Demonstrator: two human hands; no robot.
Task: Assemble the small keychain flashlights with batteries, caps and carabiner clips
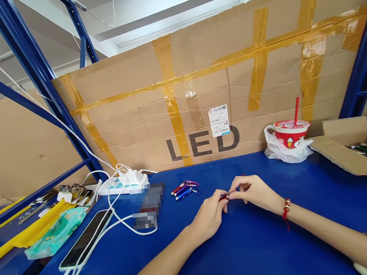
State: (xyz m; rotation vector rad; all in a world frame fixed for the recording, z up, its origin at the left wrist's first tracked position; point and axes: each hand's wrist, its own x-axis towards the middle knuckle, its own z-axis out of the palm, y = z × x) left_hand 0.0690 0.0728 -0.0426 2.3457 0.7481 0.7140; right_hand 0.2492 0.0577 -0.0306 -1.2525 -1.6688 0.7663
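Your left hand [209, 216] and your right hand [254, 191] meet over the middle of the blue table [266, 251]. Both pinch one tiny red flashlight [224, 197] between the fingertips, just above the tabletop. A little farther away and to the left lie more small keychain flashlights [184, 189], red, blue and purple, close together. At the far left, a white power strip [123, 185] sits with cables. Nearer, on the left, a phone [85, 239] lies flat. A red cup [291, 134] stands far right, beside a cardboard box [353, 149].

A blurred patch [149, 205] hides something on the table; fingers mostly cover the red flashlight [224, 197].
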